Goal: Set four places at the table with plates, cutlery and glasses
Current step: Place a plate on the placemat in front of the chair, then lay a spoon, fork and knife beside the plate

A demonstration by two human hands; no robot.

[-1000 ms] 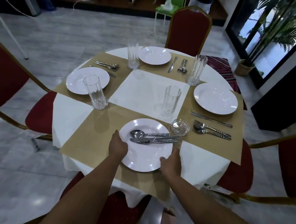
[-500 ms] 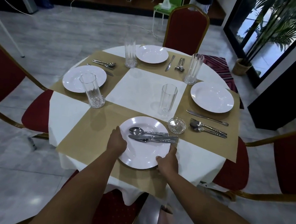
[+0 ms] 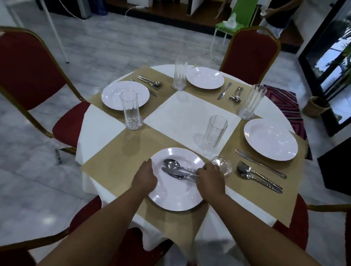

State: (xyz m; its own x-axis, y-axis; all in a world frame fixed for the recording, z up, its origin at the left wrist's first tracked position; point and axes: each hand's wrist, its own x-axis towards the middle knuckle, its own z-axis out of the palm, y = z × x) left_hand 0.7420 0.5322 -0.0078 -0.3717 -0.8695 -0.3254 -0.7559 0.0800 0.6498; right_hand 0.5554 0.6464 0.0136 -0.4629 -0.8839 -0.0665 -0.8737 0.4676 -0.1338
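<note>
Round table (image 3: 106,130) w/ white cloth & tan mats, red chairs (image 3: 22,68) around, grey marble floor. Left hand (image 3: 144,178) grips near plate (image 3: 175,195) rim; right hand (image 3: 210,180) pinching cutlery (image 3: 177,171) handles on it.

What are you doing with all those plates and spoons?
A person is setting a round table for four. The left hand steadies the nearest plate, and the right hand reaches for the cutlery lying on it. The other three places already have plates, cutlery and glasses laid out.
</note>
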